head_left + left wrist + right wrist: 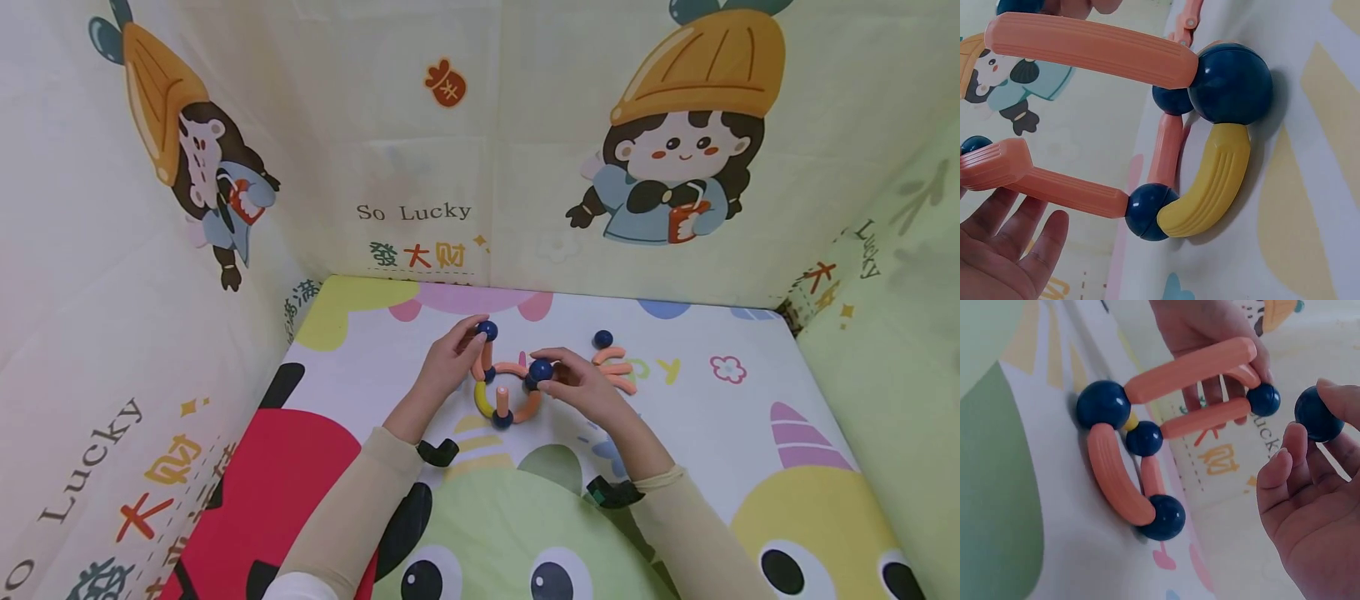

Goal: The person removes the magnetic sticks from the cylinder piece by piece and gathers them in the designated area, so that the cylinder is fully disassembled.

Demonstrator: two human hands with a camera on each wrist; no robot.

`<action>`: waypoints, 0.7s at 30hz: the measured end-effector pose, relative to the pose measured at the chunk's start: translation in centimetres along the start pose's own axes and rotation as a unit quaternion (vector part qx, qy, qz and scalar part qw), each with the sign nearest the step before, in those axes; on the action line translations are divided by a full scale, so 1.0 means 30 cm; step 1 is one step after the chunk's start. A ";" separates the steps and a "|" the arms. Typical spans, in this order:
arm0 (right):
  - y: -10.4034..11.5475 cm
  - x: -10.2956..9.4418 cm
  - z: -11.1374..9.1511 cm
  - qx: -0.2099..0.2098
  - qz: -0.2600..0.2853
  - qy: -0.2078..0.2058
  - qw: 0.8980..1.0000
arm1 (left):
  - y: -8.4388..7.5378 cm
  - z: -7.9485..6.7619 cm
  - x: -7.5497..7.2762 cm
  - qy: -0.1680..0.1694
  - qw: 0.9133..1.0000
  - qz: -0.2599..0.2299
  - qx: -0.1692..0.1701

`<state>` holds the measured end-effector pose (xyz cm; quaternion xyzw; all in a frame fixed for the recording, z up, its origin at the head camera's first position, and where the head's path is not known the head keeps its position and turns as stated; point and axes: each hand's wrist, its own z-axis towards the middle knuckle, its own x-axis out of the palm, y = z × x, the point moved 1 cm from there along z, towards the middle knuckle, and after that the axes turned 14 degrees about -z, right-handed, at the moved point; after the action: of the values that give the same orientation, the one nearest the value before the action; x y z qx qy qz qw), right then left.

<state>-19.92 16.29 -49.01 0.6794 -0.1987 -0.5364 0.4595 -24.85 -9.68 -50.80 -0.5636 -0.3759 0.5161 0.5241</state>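
Observation:
A ring of curved orange rods [529, 407] and a curved yellow rod [1213, 184], joined by blue balls [1161, 517], lies on the printed mat. Two straight orange rods [1191, 370] stand up from it; the nearer one has a bare top. The farther one carries a blue ball [1264, 399] with a short curved orange rod [997, 164] attached. My left hand [444, 363] pinches that ball between thumb and fingers. A separate blue ball [1319, 414] sits between the thumb and fingertips of my right hand [587, 387], apart from the rods.
To the right of the ring lie a loose blue ball [602, 339] and several curved orange rods [617, 368]. Printed cloth walls [525, 167] enclose the mat [697, 417] at the back and both sides.

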 end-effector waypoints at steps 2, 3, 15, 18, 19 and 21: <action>-0.014 -0.010 -0.002 0.004 0.003 -0.007 1.000 | 0.000 0.000 -0.001 0.002 1.000 -0.005 0.000; -0.023 -0.018 -0.004 0.005 0.004 -0.012 1.000 | -0.001 -0.001 -0.001 0.003 1.000 -0.006 0.000; -0.143 -0.183 -0.049 0.101 -0.045 -0.086 0.990 | -0.004 -0.005 -0.001 0.009 1.000 -0.008 -0.005; -0.191 -0.227 -0.065 0.149 -0.064 -0.099 0.982 | -0.001 -0.003 -0.004 0.014 1.000 -0.007 -0.008; -0.207 -0.240 -0.071 0.164 -0.074 -0.103 0.978 | -0.001 -0.003 -0.004 0.015 1.000 -0.007 -0.009; -0.240 -0.264 -0.081 0.186 -0.099 -0.109 0.971 | -0.001 -0.003 -0.006 0.019 1.000 -0.007 -0.012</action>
<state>-22.06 26.93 -50.71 0.7068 -0.2750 -0.6039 0.2453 -24.80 -9.86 -50.73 -0.5765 -0.3762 0.4972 0.5282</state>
